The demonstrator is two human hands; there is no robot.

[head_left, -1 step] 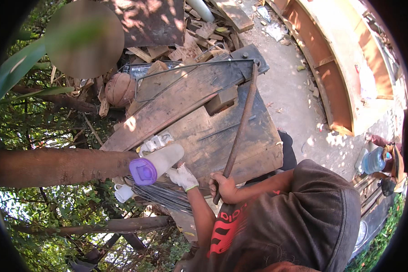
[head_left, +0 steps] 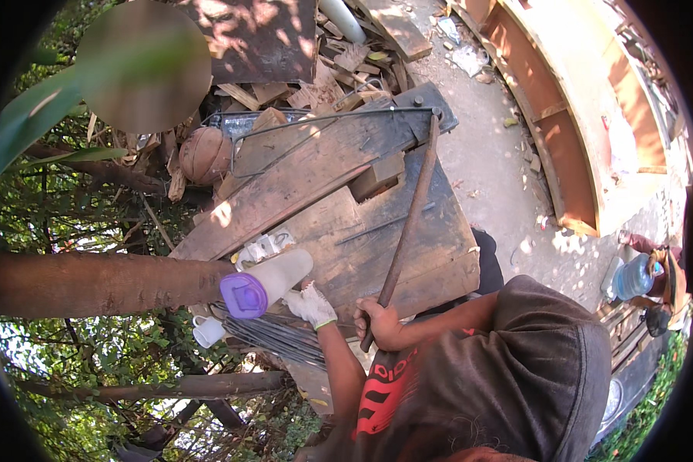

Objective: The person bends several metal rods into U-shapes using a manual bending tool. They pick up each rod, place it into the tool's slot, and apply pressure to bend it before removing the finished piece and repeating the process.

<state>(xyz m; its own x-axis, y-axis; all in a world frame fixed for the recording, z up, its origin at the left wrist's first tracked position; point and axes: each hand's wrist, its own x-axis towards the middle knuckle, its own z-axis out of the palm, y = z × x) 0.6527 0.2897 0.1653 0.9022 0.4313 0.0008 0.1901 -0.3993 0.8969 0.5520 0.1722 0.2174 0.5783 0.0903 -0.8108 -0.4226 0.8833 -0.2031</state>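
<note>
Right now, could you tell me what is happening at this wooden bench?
A person in a dark cap stands at a worn wooden bench. Their right hand grips the lower end of a long rusty bar, which reaches to the bench's far corner. Their gloved left hand sits at the near edge, beside a pale bottle with a purple cap; its grip is unclear.

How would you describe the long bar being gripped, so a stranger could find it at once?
Start at the dark wooden workbench in the middle. A long, thin, rusty-brown metal bar lies slanted across it, its top at the bench's far edge, its lower end in a bare hand. It is far thicker than the thin wires nearby.
</note>
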